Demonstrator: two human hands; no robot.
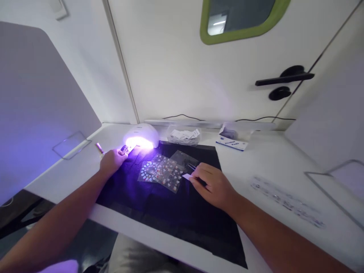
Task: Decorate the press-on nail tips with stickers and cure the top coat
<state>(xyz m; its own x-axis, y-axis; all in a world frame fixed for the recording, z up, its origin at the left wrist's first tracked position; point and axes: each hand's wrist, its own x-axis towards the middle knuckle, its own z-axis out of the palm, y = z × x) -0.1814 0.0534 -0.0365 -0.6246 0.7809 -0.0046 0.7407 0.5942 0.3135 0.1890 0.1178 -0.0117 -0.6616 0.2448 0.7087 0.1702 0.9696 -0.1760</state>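
Two bare hands work over a black cloth mat on a white desk. The left hand is curled at the mouth of a white domed nail lamp glowing violet, its fingertips closed on a small object too blurred to name, held in the light just ahead of the knuckles. The right hand rests lower on the mat, fingers pinched around dark slim tweezers and touching a small white paper slip. Between the hands lie clear sheets of coloured nail stickers, just left of the right hand's fingertips.

Curing well likely calls for a steady left hand kept level inside the glow, while the right keeps the tweezers' tips off the sticker sheets.

Room is tight beyond the left hand: the lamp, a clear bag of white pieces and a white-and-blue packet line the wall side. A small gold-capped bottle lies just left of the left hand, near a grey partition. To the right of the right hand the desk lies open up to a printed strip.
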